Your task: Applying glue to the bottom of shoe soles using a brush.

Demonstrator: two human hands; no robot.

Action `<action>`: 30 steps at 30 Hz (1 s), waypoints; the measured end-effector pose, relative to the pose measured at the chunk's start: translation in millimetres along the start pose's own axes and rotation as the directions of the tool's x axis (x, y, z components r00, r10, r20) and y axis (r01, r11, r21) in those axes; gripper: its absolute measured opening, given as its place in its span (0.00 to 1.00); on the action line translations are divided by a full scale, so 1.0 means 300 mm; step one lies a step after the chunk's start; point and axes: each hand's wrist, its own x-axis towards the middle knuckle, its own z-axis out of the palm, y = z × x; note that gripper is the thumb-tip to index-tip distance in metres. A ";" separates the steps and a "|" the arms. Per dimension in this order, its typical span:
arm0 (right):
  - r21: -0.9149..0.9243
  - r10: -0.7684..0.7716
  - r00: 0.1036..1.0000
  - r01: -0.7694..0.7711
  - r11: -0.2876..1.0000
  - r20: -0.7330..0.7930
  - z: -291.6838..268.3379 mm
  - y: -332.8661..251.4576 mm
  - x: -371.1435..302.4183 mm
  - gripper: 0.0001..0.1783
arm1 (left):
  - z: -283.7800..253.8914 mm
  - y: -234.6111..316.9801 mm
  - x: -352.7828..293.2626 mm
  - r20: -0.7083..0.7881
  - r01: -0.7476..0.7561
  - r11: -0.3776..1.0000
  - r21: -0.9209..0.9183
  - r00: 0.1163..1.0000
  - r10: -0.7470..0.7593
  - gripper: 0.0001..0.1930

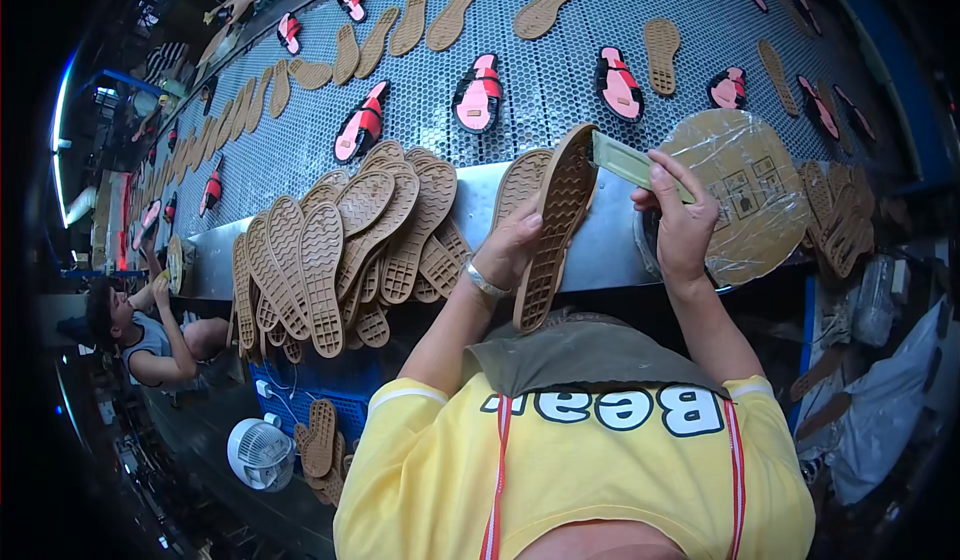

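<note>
My left hand (510,247) is closed round the middle of a brown shoe sole (556,225), tilted up on edge over the metal table edge. Pale green and flat, a handled tool (625,163) is pinched between the thumb and fingers of my right hand (682,210). Its far end meets the rim of the sole near the top; whether it has bristles is hidden. Behind my left hand another sole (520,182) lies tread up. Left of it, a heap of brown soles (340,245) overhangs the table edge.
A round cardboard disc (742,185) under clear film lies right of my right hand, with more soles (838,215) beyond. The conveyor (420,85) carries soles and pink-and-red sandal uppers (478,93). A white fan (260,454) stands below left. Another person (150,345) sits at far left.
</note>
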 end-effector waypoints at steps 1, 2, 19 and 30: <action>-0.014 -0.027 1.000 0.027 1.000 0.009 0.001 0.001 -0.003 0.12 | -0.005 -0.003 0.000 0.025 0.008 1.000 -0.012 1.000 -0.008 0.38; -0.028 -0.055 0.998 0.055 0.998 0.017 0.000 0.002 -0.006 0.11 | -0.009 -0.007 0.001 0.051 0.018 1.000 -0.025 0.999 -0.017 0.39; -0.029 -0.131 0.976 0.138 0.990 0.172 0.020 -0.026 -0.027 0.10 | -0.003 0.011 0.016 0.098 0.056 0.998 -0.040 0.994 -0.052 0.34; -0.036 -0.105 0.941 0.123 0.992 0.321 0.047 0.015 -0.055 0.10 | -0.015 0.021 0.052 -0.154 0.107 0.985 -0.133 0.980 -0.127 0.29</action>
